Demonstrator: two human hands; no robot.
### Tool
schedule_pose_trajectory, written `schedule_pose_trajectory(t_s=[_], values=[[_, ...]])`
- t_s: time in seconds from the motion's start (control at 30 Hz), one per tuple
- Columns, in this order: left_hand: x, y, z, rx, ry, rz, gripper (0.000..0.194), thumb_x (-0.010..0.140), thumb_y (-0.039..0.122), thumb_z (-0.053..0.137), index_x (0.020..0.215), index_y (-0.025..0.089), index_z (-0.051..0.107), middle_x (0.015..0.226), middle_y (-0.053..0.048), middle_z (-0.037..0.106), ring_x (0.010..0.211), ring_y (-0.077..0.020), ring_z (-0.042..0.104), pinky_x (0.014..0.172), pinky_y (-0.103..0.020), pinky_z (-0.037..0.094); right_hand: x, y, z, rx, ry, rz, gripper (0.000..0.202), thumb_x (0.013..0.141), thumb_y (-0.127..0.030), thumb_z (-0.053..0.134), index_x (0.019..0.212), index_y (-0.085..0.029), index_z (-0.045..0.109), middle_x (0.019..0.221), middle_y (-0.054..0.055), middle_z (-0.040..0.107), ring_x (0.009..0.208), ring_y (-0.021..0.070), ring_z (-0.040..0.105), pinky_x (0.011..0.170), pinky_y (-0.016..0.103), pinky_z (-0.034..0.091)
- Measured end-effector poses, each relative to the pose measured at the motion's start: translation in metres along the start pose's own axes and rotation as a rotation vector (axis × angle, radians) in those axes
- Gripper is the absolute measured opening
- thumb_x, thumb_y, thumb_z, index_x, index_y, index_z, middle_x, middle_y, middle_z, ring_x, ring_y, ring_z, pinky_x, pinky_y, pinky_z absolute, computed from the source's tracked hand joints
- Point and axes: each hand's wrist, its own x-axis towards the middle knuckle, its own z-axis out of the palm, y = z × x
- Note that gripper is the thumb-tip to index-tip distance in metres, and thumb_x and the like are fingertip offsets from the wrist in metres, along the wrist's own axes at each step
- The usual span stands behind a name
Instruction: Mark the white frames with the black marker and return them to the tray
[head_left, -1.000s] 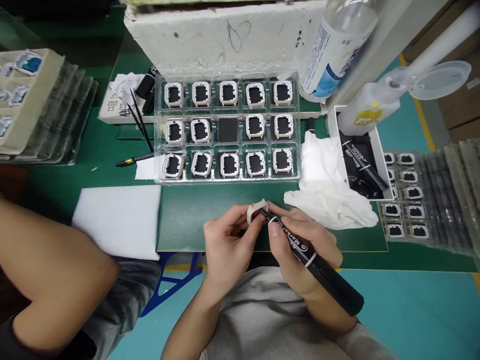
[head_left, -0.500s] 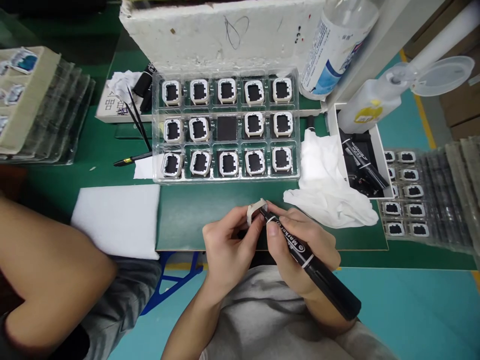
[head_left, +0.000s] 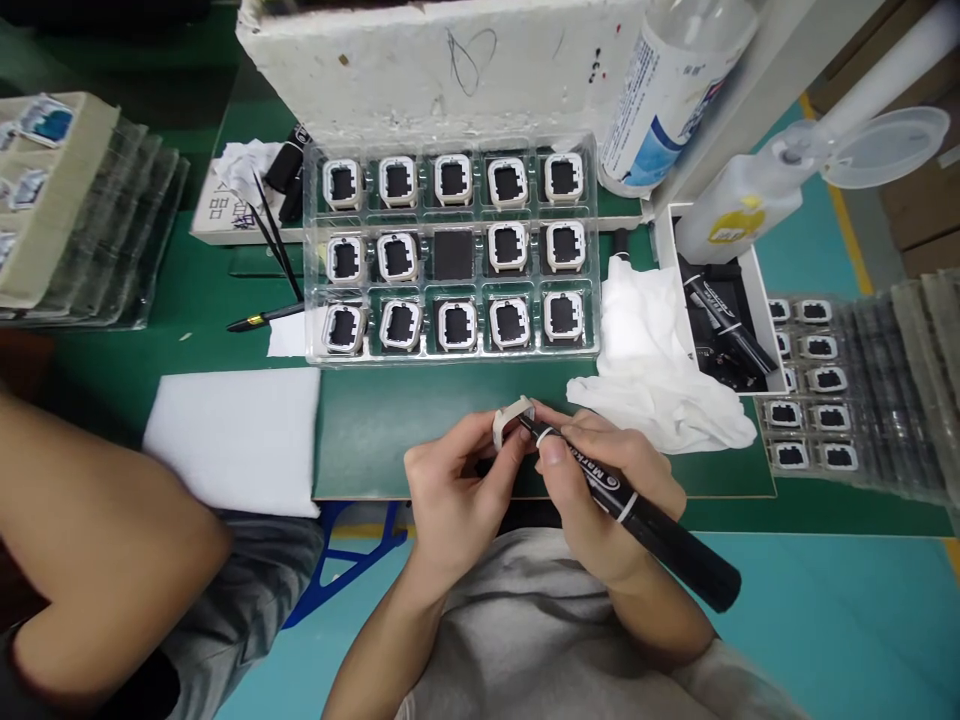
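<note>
Head view: the left hand (head_left: 461,500) has its grip closed, thumb and fingers pinching a small pale frame (head_left: 512,411) tilted on edge above the front of the green desk (head_left: 375,430). The right hand (head_left: 611,470) has its grip wrapped around a thick black marker (head_left: 637,515), held like a pen and slanting down to the right, its tip at the frame's inner side; whether it touches cannot be told. Beyond both hands, a clear plastic tray (head_left: 454,358) carries fourteen similar frames in three rows; the middle compartment of the centre row shows a bare dark pad (head_left: 453,255). A crumpled white cloth (head_left: 660,410) lies right of the tray, next to a white box (head_left: 766,325) containing black markers and a pump bottle (head_left: 742,215). Black tweezers (head_left: 274,240) lean just left of the tray, and a white foam sheet (head_left: 236,440) lies nearer, beside another person's bent arm (head_left: 105,540).
</note>
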Motion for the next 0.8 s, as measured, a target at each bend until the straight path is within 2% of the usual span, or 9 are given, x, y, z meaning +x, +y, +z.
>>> schedule_pose_trajectory(t_s=[0.1, 0.23, 0.33, 0.47, 0.6, 0.8], values=[[0.0012, -0.0012, -0.0005, -0.079, -0.016, -0.025, 0.006, 0.098, 0.024, 0.087, 0.102, 0.021, 0.089, 0.084, -0.001, 0.087, 0.068, -0.0150, 0.080, 0.066, -0.020, 0.065, 0.0014, -0.0005, -0.0003, 0.008, -0.016, -0.010, 0.022, 0.098, -0.004, 0.078, 0.109, -0.023, 0.073, 0.091, 0.001, 0.083, 0.093, 0.0243, 0.089, 0.092, 0.042, 0.080], [0.0021, 0.0006, -0.0008, -0.099, -0.019, -0.035, 0.005, 0.093, 0.016, 0.088, 0.097, 0.020, 0.087, 0.081, 0.001, 0.086, 0.067, -0.0130, 0.077, 0.066, -0.018, 0.062, 0.0040, 0.0004, 0.0016, -0.075, -0.058, -0.178, 0.027, 0.096, 0.000, 0.077, 0.112, -0.021, 0.074, 0.085, 0.001, 0.078, 0.077, 0.0209, 0.082, 0.091, 0.047, 0.082], [0.0010, 0.0027, 0.0001, -0.044, 0.003, 0.005, 0.003, 0.094, 0.016, 0.085, 0.096, 0.019, 0.085, 0.077, 0.002, 0.084, 0.062, -0.0112, 0.072, 0.062, -0.017, 0.059, 0.0033, 0.0024, 0.0039, -0.125, -0.015, -0.261, 0.025, 0.095, -0.001, 0.079, 0.111, -0.020, 0.074, 0.081, 0.000, 0.075, 0.070, 0.0189, 0.078, 0.091, 0.045, 0.082], [-0.0014, 0.0032, 0.0011, 0.028, 0.036, 0.043, 0.003, 0.097, 0.020, 0.084, 0.097, 0.019, 0.086, 0.073, 0.002, 0.081, 0.057, -0.0100, 0.068, 0.059, -0.018, 0.056, 0.0024, 0.0016, 0.0040, -0.068, -0.002, -0.181, 0.025, 0.096, -0.001, 0.077, 0.111, -0.022, 0.074, 0.083, -0.001, 0.076, 0.073, 0.0196, 0.080, 0.090, 0.046, 0.082], [-0.0015, 0.0003, 0.0004, -0.035, 0.007, -0.002, 0.005, 0.099, 0.023, 0.085, 0.102, 0.020, 0.088, 0.082, 0.000, 0.087, 0.066, -0.0135, 0.078, 0.065, -0.019, 0.063, 0.0041, -0.0010, 0.0012, 0.008, -0.010, -0.052, 0.025, 0.096, -0.002, 0.076, 0.108, -0.023, 0.073, 0.085, -0.001, 0.079, 0.083, 0.0217, 0.086, 0.092, 0.043, 0.081], [-0.0013, -0.0014, -0.0006, -0.114, -0.012, -0.084, 0.009, 0.095, 0.026, 0.090, 0.099, 0.019, 0.089, 0.085, -0.003, 0.088, 0.072, -0.0177, 0.082, 0.068, -0.022, 0.066, 0.0062, -0.0015, 0.0002, -0.061, -0.068, -0.164, 0.030, 0.093, 0.001, 0.077, 0.112, -0.023, 0.074, 0.086, 0.000, 0.080, 0.075, 0.0206, 0.083, 0.089, 0.046, 0.081]])
